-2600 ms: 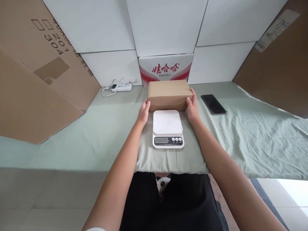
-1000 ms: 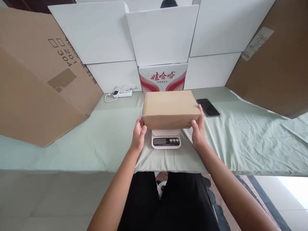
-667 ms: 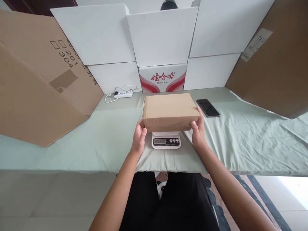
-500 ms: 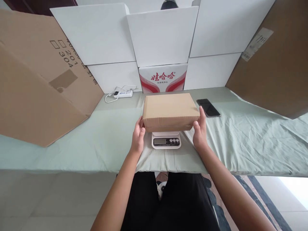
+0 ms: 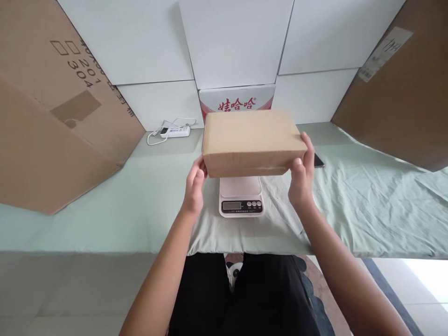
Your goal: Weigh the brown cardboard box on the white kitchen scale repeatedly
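Note:
A closed brown cardboard box [image 5: 252,140] hangs in the air above a small white digital kitchen scale [image 5: 241,196]. My left hand [image 5: 193,186] grips the box's left end and my right hand [image 5: 301,175] grips its right end. The box does not touch the scale; the scale's platform shows beneath it, with a display and three buttons along the front edge. The scale rests on a pale green cloth [image 5: 367,200] that covers the table.
A dark phone [image 5: 318,161] lies on the cloth, mostly hidden behind my right hand. A white power strip with its cord [image 5: 171,131] lies at the back left. Large brown cardboard sheets [image 5: 52,121] lean at both sides, white boxes [image 5: 238,42] stack behind.
The box was carried from behind the scale onto its platform, rested there, and is now lifted clear of it, closer to the camera. Both hands stay on its ends.

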{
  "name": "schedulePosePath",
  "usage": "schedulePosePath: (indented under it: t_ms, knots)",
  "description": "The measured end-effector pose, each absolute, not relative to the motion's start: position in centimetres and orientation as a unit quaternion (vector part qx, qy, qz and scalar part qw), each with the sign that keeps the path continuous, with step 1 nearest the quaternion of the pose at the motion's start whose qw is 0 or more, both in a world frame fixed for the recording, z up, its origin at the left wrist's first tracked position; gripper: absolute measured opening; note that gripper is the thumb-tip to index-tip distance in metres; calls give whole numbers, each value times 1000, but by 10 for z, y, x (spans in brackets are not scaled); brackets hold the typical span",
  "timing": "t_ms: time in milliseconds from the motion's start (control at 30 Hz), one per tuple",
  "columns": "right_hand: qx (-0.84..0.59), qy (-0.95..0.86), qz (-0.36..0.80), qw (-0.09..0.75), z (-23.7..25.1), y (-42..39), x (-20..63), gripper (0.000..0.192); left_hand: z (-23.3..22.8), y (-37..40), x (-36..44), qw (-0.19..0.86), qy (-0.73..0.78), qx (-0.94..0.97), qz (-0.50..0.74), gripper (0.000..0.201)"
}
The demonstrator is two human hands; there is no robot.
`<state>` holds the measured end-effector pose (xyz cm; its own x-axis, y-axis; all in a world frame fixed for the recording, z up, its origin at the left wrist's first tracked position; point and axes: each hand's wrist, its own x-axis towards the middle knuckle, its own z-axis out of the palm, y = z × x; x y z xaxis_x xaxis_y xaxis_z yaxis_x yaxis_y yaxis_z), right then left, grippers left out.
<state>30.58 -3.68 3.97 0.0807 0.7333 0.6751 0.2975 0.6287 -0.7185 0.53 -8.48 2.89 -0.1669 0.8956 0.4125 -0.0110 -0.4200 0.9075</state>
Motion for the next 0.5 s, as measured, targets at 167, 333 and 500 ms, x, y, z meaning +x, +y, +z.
schedulePosePath:
  t_ms: [167, 333, 500]
  knots:
    - [-399, -671, 216, 587, 48, 25, 290, 78, 25, -15, -5, 373, 425, 518, 642, 88]
    - [-405, -645, 262, 593, 14, 71, 275, 92, -13, 30, -9, 367, 455, 483, 652, 108]
    - [-402, -628, 307, 591, -8, 77, 277, 95, -25, 31, -8, 394, 462, 479, 633, 102]
